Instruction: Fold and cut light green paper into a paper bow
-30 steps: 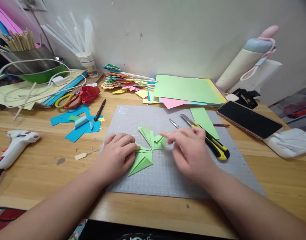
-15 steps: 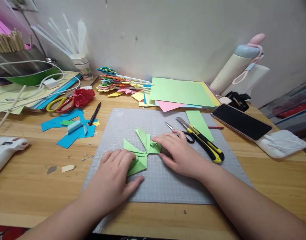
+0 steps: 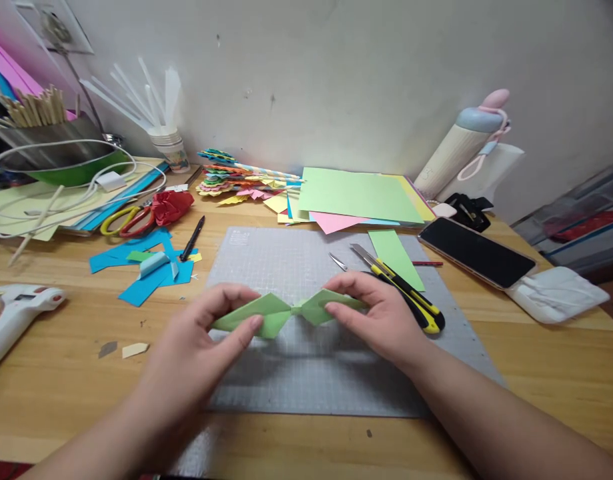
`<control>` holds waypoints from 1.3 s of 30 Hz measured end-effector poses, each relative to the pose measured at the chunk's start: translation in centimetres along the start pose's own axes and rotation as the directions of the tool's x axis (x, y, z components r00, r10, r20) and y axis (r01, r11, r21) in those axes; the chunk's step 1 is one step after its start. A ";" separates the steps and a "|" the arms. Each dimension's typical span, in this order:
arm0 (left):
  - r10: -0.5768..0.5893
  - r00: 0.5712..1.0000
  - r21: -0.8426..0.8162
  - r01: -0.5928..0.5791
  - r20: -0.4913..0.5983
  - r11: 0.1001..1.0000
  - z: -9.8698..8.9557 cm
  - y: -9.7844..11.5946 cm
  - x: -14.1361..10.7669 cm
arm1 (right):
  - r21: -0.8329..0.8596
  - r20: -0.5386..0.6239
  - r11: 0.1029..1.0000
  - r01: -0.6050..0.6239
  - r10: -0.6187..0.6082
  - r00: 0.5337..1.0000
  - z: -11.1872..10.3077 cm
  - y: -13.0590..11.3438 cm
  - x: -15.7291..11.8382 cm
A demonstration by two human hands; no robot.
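A folded green paper bow (image 3: pixel 273 315) is held up over the grey cutting mat (image 3: pixel 306 380), pinched narrow at its middle. My left hand (image 3: pixel 211 340) grips its left wing between thumb and fingers. On the other side, my right hand (image 3: pixel 376 320) pinches the right wing, the thumb in front and the fingers behind. Just beyond my right hand lie a yellow and black utility knife (image 3: pixel 411 297) and small scissors (image 3: pixel 337 261), whose handles are mostly hidden. A green paper strip (image 3: pixel 397 259) lies partly under the knife.
Blue paper scraps (image 3: pixel 146 267), a black pen (image 3: pixel 193 239) and a white glue gun (image 3: pixel 21 320) are at the left. Behind the mat are stacked colored sheets (image 3: pixel 361 193) and paper flowers (image 3: pixel 236 177). A phone (image 3: pixel 479 252) and a bottle (image 3: pixel 459 143) stand at the right.
Both hands have lifted the green paper off the mat and now grip its two ends. The paper has turned from lying spread out to a bow shape facing the camera. The view has shifted slightly.
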State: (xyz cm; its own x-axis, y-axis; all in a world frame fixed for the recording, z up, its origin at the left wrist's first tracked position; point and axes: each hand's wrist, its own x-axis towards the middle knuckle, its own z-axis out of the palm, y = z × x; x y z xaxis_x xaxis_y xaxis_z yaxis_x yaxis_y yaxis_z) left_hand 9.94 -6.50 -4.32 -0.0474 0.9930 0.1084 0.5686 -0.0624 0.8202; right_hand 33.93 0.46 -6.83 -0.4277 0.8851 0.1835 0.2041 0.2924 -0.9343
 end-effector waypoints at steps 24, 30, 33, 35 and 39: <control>-0.276 0.919 -0.428 0.377 0.280 0.822 2.2 -1.5 4.6 | 0.806 0.415 0.166 -0.569 0.527 0.741 2.0 -0.3 0.2; -0.235 0.942 -0.435 0.321 0.241 0.841 2.7 -1.6 4.4 | 0.814 0.441 0.122 -0.567 0.505 0.742 2.0 -0.1 0.1; -0.116 0.993 -0.209 0.119 0.025 0.971 2.4 -1.5 4.1 | 0.827 0.365 0.251 -0.503 0.441 0.820 2.3 0.1 -0.2; 0.138 0.971 0.059 -0.129 -0.197 0.990 2.2 -1.3 3.7 | 0.803 0.205 0.474 -0.361 0.350 0.914 2.3 0.1 -0.6; 0.543 0.814 0.237 -0.497 -0.206 0.835 2.2 -0.4 2.6 | 0.290 -0.009 0.953 0.092 -0.093 0.996 2.1 -0.2 -1.6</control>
State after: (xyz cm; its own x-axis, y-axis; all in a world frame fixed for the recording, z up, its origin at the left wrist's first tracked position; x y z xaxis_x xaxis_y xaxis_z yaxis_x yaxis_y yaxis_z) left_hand 11.41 -3.66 -5.65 0.1012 0.7535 0.6496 0.6931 -0.5218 0.4973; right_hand 32.72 -1.79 -7.56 -0.4373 0.8571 0.2725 -0.1000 0.2547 -0.9618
